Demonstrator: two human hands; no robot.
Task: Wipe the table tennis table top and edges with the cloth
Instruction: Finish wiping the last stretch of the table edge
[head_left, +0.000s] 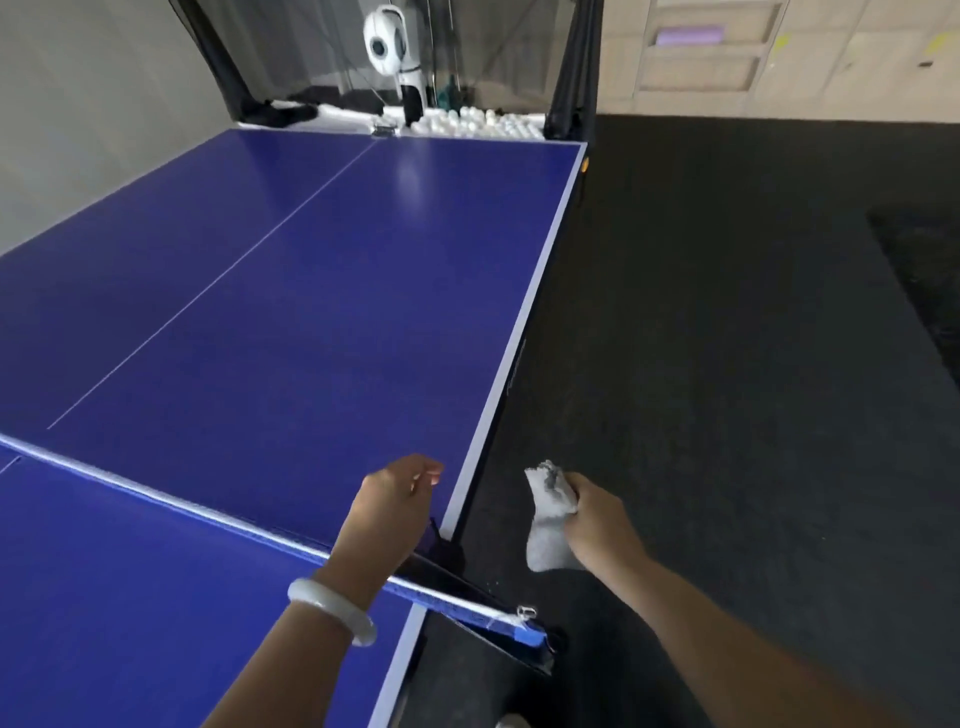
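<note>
The blue table tennis table (322, 291) fills the left and middle of the head view, with its white-edged right side (530, 291) running away from me. My right hand (597, 519) grips a crumpled white cloth (548, 514) out beyond that edge, over the dark floor and clear of the table. My left hand (395, 499), with a pale bangle on its wrist, hovers above the top just past the net (218, 514), fingers loosely curled and holding nothing.
A net post and clamp (488, 608) jut out at the table's side, close under my arms. At the far end stand a white ball-feeding machine (389, 52), a tray of white balls (483, 124) and black catch netting (571, 67). Dark floor (727, 338) stretches to the right.
</note>
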